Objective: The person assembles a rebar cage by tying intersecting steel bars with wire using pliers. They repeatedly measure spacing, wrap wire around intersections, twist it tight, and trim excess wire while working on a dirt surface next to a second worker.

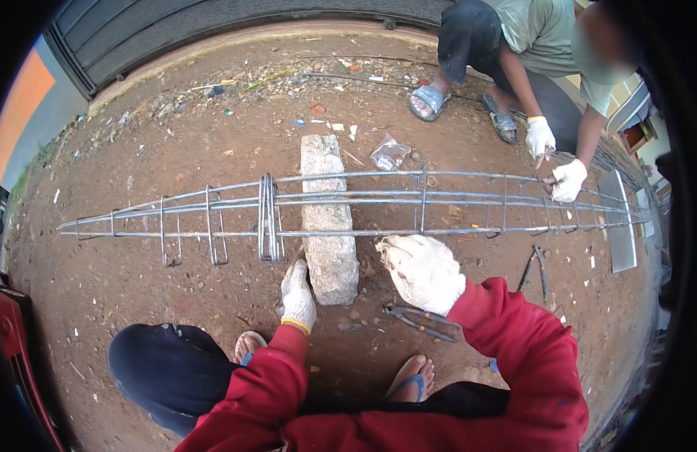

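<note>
Rebar cage: a long lattice of thin grey steel bars, lying lengthwise across the red dirt ground, its middle propped on a stone block.
Stirrups: rectangular loops hang off the long bars; a tight bunch of stirrups sits just left of the block, with looser ones spaced further left and right.
Left hand: in a white knit glove, fingers up at the foot of that bunch, touching or nearly touching it; whether it actually grips a loop, I cannot tell.
Right hand: gloved too, curled knuckles-up over the near long bar just right of the block; it looks closed on the bar, though the fingers are hidden beneath.
Doing it well: my read is that the right hand should steady the near bar while the left slides one loop off the bunch, keeps it square to the bars and matches the spacing already set.
Pliers: lying on the dirt just below the right hand, within reach.
Second tool: another plier-like pair further right on the ground.
Co-worker: crouched at the far side, the co-worker's gloved hands on the cage's right stretch.
Plastic bag: clear, crumpled, beyond the block.
</note>
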The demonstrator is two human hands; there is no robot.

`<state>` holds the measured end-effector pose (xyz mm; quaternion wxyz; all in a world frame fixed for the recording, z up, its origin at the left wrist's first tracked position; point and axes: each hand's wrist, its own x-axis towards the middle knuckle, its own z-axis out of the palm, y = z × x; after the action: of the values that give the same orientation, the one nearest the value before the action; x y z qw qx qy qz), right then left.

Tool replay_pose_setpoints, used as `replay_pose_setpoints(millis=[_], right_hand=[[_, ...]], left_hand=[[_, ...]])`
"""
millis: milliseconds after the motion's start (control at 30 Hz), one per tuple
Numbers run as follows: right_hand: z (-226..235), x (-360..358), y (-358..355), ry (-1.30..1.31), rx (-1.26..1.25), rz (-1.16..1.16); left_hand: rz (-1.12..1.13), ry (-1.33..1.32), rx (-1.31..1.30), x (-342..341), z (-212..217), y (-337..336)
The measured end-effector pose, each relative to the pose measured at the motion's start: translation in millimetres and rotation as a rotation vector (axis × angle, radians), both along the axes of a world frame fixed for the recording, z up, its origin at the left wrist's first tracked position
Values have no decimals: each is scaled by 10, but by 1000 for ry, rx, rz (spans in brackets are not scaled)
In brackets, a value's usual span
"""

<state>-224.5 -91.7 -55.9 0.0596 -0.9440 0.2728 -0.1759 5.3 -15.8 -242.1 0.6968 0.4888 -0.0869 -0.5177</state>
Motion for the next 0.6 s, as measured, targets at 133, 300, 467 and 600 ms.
replay_pose_setpoints(millis=[133,300,467,600], right_hand=[[-539,84,171,483,255,-88],[-779,241,325,287,388,-190],[-538,370,722,833,632,-53],[-645,546,1062,468,728,-508]], left_hand=[[-82,110,112,169,66,-405],[-62,-41,85,201,98,-843],[58,-525,95,189,96,-893],[120,-834,144,248,197,-948]])
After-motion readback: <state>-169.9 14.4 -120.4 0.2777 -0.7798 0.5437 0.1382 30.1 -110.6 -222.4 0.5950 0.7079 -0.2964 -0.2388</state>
